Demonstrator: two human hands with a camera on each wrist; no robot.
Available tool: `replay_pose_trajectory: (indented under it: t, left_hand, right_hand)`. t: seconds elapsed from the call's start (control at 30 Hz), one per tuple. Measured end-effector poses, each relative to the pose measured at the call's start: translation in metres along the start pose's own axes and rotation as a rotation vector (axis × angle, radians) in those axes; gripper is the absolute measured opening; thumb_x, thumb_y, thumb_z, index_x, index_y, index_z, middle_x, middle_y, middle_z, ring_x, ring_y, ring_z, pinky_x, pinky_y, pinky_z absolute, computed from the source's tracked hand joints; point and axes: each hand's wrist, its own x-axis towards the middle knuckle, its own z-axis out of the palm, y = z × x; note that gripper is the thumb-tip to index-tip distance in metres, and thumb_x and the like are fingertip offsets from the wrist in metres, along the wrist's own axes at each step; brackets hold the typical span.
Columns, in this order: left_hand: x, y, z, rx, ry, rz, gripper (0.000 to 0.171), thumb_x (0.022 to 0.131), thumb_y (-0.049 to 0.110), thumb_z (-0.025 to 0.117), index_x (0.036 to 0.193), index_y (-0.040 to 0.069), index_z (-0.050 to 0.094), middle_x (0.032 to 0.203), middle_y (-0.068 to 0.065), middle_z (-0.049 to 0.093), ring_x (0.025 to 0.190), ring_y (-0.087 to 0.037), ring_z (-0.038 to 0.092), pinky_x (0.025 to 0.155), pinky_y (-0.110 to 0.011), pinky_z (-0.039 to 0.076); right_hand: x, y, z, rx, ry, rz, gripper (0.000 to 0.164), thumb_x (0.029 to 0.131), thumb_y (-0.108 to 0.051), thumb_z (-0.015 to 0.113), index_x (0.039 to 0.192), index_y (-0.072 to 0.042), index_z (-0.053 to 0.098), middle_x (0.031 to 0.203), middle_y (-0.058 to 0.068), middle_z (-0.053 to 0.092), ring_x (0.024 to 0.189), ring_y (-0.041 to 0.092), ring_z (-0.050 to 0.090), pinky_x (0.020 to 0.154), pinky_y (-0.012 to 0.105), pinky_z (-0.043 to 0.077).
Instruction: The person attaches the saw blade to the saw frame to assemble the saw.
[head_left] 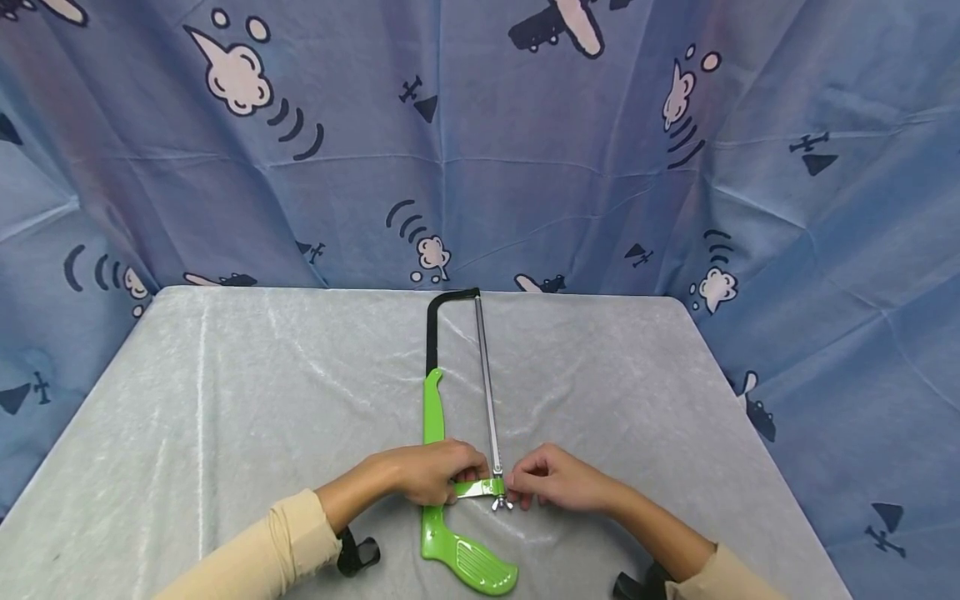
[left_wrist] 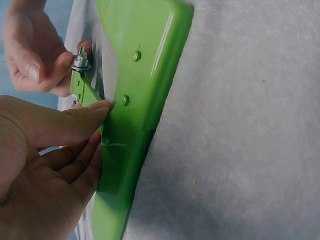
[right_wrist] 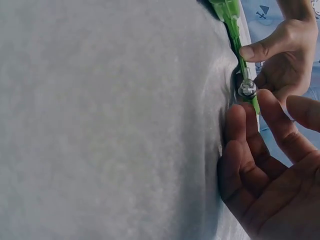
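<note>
A hacksaw [head_left: 432, 417] with a green handle [head_left: 480, 567], a black front frame and a thin grey blade [head_left: 486, 375] lies on the table, its tip pointing away from me. My left hand [head_left: 438, 468] pinches the green crossbar [head_left: 480, 488] between thumb and fingers, close to the handle. At the bar's outer end is a silver wing nut [head_left: 502, 503]. Beside that end, my right hand [head_left: 562, 479] has loosely bent fingers. In the right wrist view its fingertips [right_wrist: 265, 98] lie right by the wing nut [right_wrist: 247, 88], while the thumb is apart from it.
A pale grey cloth covers the table [head_left: 300, 375]. Behind it and at both sides hangs a blue curtain [head_left: 480, 125] with a printed airplane and cloud pattern. Black straps [head_left: 356, 554] show near both wrists, by the beige sleeves.
</note>
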Motion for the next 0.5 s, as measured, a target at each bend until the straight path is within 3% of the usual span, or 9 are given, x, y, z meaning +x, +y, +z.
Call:
replay_pose_trajectory:
  t: [0.5]
  left_hand:
    - [0.0006, -0.0003, -0.0001, 0.000, 0.004, 0.001, 0.043, 0.069, -0.019, 0.065, 0.098, 0.013, 0.066, 0.081, 0.006, 0.056, 0.078, -0.006, 0.052, 0.073, -0.017, 0.043]
  right_hand:
    - [-0.0009, -0.0020, 0.0009, -0.041, 0.008, -0.010, 0.026, 0.096, -0.011, 0.057, 0.081, 0.001, 0.074, 0.070, 0.015, 0.067, 0.059, 0.005, 0.053, 0.052, 0.016, 0.040]
